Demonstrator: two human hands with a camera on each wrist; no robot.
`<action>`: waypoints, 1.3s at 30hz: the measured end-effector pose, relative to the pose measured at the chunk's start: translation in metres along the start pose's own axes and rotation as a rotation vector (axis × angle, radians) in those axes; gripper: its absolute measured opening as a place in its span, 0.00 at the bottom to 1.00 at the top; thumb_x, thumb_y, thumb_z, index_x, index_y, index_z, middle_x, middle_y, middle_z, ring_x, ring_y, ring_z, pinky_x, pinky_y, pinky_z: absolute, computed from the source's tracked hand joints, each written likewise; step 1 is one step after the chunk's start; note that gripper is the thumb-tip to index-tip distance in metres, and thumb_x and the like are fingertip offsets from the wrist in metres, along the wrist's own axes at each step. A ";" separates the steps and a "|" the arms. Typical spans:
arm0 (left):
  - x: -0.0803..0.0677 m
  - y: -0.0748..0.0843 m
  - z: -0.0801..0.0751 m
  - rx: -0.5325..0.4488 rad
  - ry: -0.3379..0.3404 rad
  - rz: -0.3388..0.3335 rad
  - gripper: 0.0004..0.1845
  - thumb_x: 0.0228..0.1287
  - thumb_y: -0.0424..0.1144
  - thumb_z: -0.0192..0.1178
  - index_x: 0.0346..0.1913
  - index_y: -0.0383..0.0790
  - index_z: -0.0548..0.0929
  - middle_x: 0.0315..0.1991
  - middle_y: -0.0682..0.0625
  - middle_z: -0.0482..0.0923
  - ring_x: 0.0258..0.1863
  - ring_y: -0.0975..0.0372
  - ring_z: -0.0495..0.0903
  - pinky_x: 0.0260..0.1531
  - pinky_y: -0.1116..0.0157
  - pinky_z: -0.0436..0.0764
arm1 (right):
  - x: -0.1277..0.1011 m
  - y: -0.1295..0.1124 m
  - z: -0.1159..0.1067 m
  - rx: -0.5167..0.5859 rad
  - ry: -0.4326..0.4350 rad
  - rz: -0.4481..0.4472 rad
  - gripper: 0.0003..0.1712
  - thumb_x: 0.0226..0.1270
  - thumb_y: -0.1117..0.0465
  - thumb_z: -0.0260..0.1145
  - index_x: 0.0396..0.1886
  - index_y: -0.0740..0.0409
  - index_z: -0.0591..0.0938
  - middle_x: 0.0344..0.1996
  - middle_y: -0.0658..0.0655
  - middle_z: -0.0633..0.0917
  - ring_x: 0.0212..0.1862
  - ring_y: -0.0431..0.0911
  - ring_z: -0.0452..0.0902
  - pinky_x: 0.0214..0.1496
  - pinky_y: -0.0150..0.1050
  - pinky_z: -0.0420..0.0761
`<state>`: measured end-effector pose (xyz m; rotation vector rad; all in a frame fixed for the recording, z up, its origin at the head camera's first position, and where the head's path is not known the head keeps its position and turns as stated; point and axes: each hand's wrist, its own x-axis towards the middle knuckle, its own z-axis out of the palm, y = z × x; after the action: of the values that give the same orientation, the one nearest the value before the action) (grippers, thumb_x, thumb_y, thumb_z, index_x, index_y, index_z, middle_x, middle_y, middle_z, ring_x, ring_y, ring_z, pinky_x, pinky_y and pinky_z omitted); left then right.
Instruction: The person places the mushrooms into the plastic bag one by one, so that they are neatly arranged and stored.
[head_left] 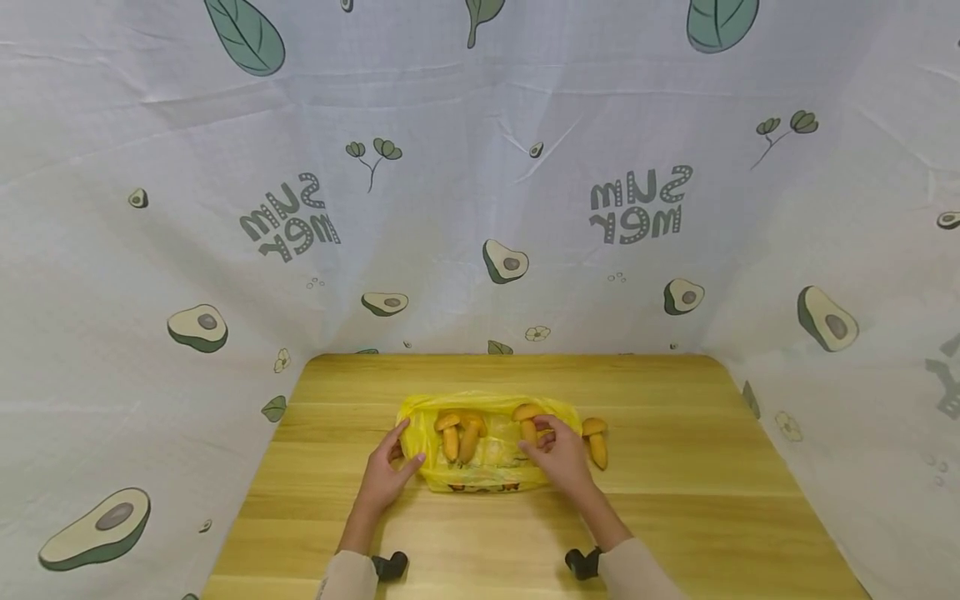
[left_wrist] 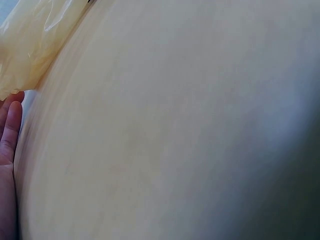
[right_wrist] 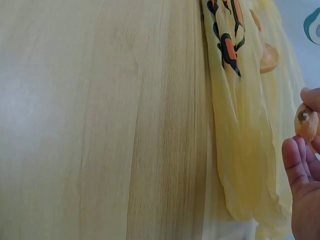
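Observation:
A yellow plastic bag [head_left: 495, 482] with dark and orange print lies spread on the table. Two orange-brown mushrooms [head_left: 451, 442] lie side by side at its left part. My right hand [head_left: 558, 454] pinches another mushroom [head_left: 527, 412] by its stem over the bag's right part; in the right wrist view the stem end [right_wrist: 306, 122] shows between thumb and fingers. A further mushroom [head_left: 597, 442] lies on the wood just right of the bag. At the bag's left end, my left hand [head_left: 386, 475] touches the plastic with thumb and fingers spread apart.
The wooden table [head_left: 675, 533] reaches back to a white cloth [head_left: 480, 200] printed with avocados and leaves, which also hangs on both sides. A black device sits at each wrist, the left one [head_left: 390, 567] and the right one [head_left: 583, 563].

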<state>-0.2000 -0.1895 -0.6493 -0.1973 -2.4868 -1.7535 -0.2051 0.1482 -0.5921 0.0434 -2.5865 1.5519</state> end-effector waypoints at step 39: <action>-0.003 0.005 -0.001 0.036 -0.009 0.024 0.41 0.66 0.43 0.71 0.78 0.42 0.66 0.71 0.39 0.72 0.55 0.52 0.82 0.58 0.59 0.82 | 0.001 -0.004 0.040 -0.031 -0.068 0.001 0.25 0.58 0.59 0.80 0.53 0.63 0.83 0.46 0.61 0.86 0.31 0.41 0.78 0.30 0.32 0.80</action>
<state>-0.1962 -0.1887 -0.6453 -0.2318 -2.5091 -1.7018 -0.2092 0.1109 -0.6075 0.0935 -2.6617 1.5360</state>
